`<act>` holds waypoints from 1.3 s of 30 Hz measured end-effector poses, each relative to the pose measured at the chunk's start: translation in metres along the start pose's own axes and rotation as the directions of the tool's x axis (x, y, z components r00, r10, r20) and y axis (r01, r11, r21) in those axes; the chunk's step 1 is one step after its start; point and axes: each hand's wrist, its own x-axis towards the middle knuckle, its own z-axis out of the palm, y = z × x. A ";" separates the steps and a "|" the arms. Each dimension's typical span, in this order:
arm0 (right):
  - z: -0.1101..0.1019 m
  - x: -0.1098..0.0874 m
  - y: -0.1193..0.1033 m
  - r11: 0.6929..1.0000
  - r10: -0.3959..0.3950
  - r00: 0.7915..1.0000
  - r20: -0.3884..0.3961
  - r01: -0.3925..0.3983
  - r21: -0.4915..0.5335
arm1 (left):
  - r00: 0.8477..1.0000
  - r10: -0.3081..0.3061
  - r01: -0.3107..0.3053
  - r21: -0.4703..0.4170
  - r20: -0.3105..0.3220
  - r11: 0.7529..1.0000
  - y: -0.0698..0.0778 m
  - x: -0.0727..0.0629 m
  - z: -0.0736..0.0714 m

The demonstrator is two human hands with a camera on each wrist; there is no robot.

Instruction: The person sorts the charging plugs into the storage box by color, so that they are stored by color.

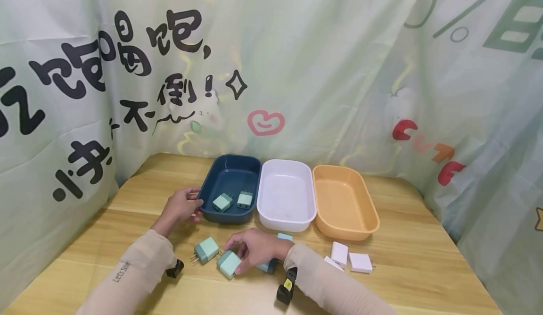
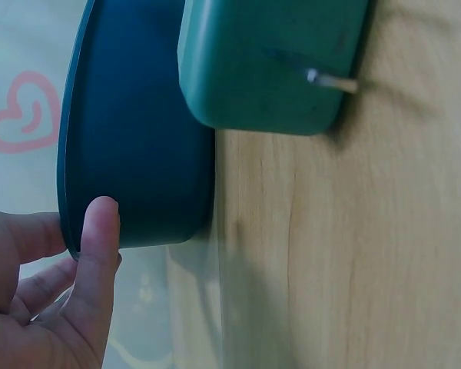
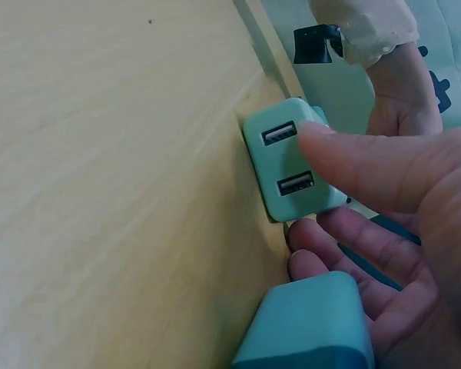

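At the left side of the dark blue tray (image 1: 231,216), my left hand (image 1: 180,206) holds its rim, the thumb (image 2: 100,238) against the outer wall. Two green USB chargers (image 1: 222,203) lie inside that tray. My right hand (image 1: 259,246) pinches another green charger (image 1: 229,264) on the table between thumb and fingers. Its two USB ports face the right wrist camera. Left of it lies one more green charger (image 1: 206,250), prongs pointing left. Blue chargers (image 1: 285,236) are partly hidden by my right hand.
A white tray (image 1: 286,223) and an orange tray (image 1: 345,232) stand in a row right of the blue one. Several white chargers (image 1: 360,262) lie on the wooden table (image 1: 424,258) right of my right forearm. A printed curtain (image 1: 318,70) hangs behind the table.
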 end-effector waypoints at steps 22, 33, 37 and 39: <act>0.002 -0.001 -0.003 0.994 0.014 1.000 0.003 -0.014 -0.106 | 1.000 0.003 -0.003 0.014 0.007 1.000 0.001 -0.002 0.001; 0.001 -0.002 -0.007 1.000 0.018 1.000 -0.004 -0.018 -0.005 | 1.000 0.002 -0.002 0.008 0.004 1.000 -0.004 -0.003 0.000; -0.003 -0.003 -0.008 0.999 0.035 0.999 -0.025 -0.036 -0.021 | 1.000 0.002 -0.002 0.000 0.000 1.000 -0.003 0.001 0.001; -0.004 -0.003 -0.007 0.999 0.040 0.999 -0.030 -0.041 -0.024 | 1.000 0.002 -0.002 0.005 0.000 1.000 -0.003 0.002 0.001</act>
